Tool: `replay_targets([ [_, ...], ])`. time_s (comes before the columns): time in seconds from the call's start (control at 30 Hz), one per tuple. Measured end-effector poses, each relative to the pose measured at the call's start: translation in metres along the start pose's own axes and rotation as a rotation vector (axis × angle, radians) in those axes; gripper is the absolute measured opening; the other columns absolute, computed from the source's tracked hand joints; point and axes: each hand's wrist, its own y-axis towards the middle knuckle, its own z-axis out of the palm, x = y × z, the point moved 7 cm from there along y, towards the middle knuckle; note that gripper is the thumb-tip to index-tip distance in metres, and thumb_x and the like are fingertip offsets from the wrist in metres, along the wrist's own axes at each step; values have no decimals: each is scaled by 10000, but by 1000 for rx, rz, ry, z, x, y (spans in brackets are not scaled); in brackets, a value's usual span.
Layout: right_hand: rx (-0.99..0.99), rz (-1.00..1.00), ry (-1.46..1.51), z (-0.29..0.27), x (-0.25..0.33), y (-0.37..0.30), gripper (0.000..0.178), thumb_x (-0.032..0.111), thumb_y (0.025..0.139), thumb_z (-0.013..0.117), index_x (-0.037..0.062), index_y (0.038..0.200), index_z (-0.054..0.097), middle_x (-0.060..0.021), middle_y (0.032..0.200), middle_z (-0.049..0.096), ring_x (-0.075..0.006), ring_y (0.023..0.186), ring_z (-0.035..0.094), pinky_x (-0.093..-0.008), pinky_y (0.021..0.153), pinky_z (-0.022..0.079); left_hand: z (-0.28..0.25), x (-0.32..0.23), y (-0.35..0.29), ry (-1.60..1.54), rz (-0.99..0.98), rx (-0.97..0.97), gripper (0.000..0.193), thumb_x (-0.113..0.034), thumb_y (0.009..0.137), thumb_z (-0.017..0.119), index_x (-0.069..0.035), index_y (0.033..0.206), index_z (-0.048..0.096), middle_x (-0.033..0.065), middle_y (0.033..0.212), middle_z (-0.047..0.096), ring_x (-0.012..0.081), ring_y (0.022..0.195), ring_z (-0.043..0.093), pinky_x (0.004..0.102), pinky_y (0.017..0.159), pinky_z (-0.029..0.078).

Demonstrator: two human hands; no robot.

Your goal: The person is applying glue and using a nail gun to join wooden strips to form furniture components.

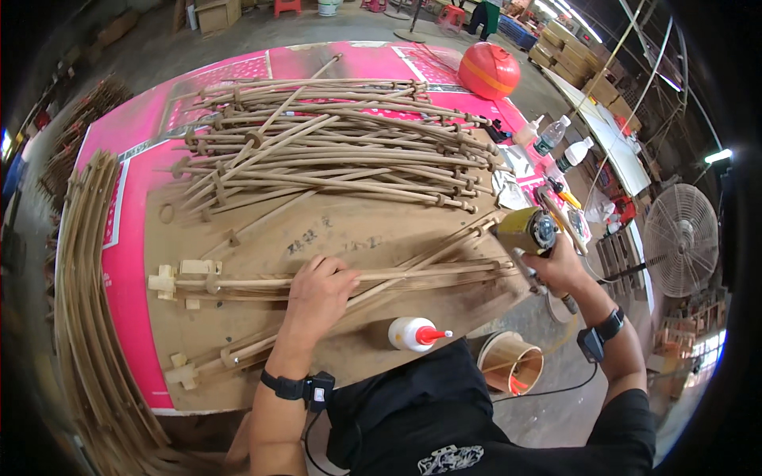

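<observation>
My left hand (317, 289) rests over a long thin wooden rod (405, 274), its fingers bent down onto it. In my right hand (559, 266) is a yellow power tool with a round dark and silver end, which looks like an air nail gun (517, 232). My fingers are closed round its handle, close to the rods' right ends. Pale wooden blocks (163, 282) stand at the rod's left end. Another rod (373, 292) crosses it at a slant, running down to a second set of blocks (184, 371). A white glue bottle (409, 334) with a red tip lies near the front edge.
A large pile of wooden rods (341, 151) with small round discs covers the far part of the table. Curved wooden strips (91, 317) are stacked at the left. Bottles (552, 136) stand at the right. A bucket (512, 361) sits below the front edge, a fan (681, 238) beyond.
</observation>
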Motion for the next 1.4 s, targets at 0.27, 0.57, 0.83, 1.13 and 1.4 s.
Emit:
replay_targets([
  [0.27,-177,-48,-409,-18,-125,55,727,83,847,646,-10,1528,408,-347,1169,679,-520,1164,625,-539,1012,493,-3,-5,0,86,-4,39,424,-355,802,859,-85,1118,772,86,1052,701,314,1005,646,440,874,545],
  [0.57,-380,57,-347,2,-171,69,785,97,916,700,-5,1600,328,-301,1361,579,-464,1242,595,-498,1058,494,18,-27,6,282,84,358,893,-606,683,888,-88,1376,664,132,1207,651,357,1179,574,504,1023,467],
  [0.83,-915,-419,-129,20,-143,-6,608,84,854,764,16,1419,549,-218,1405,573,-418,1290,553,-497,1125,450,25,-29,15,299,-88,463,828,-392,622,972,-73,1333,691,176,1176,661,386,1131,622,482,984,522],
  [1.13,-903,-629,117,74,-131,-87,534,22,789,769,26,1299,611,-181,1304,631,-393,1169,624,-473,1015,520,-8,-66,38,294,14,334,812,-283,598,977,-46,1313,676,189,1198,663,383,1158,624,470,996,516],
  [1.4,-427,-883,255,140,-68,-65,443,143,874,740,54,1292,623,-171,1279,638,-368,1158,631,-461,1005,526,-70,-111,61,167,-41,150,812,-263,605,955,-34,1326,658,176,1169,667,375,1098,649,456,975,520],
])
